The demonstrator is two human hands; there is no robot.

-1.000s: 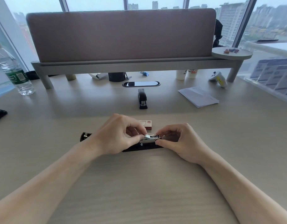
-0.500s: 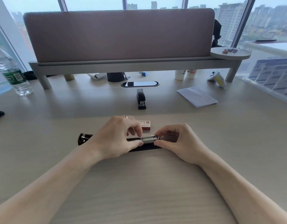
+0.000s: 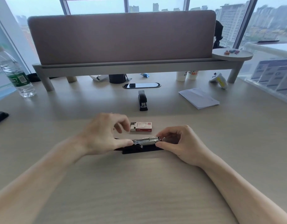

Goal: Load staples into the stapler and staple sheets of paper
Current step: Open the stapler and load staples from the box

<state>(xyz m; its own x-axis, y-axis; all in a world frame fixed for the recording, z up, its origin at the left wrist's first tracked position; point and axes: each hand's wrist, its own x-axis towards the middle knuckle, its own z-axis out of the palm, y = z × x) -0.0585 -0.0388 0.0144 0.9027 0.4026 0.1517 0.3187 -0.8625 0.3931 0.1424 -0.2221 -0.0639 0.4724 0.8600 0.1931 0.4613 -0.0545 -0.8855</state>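
Right hand (image 3: 180, 144) pinches stapler (image 3: 146, 142) rail end; left hand (image 3: 102, 135) thumb touches rail, fingers spread. Staple box (image 3: 142, 126) just behind, mid-surface (image 3: 139, 183).

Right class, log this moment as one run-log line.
stage: loading staples | left hand: thumb on magazine | right hand: pinching magazine end | staple box: open, behind | paper: untouched

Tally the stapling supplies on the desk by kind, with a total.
Staplers: 2, the open stapler at the hands and the closed black stapler farther back
Staple boxes: 1, the red and white staple box
Paper stacks: 1, the sheets of paper
Total: 4
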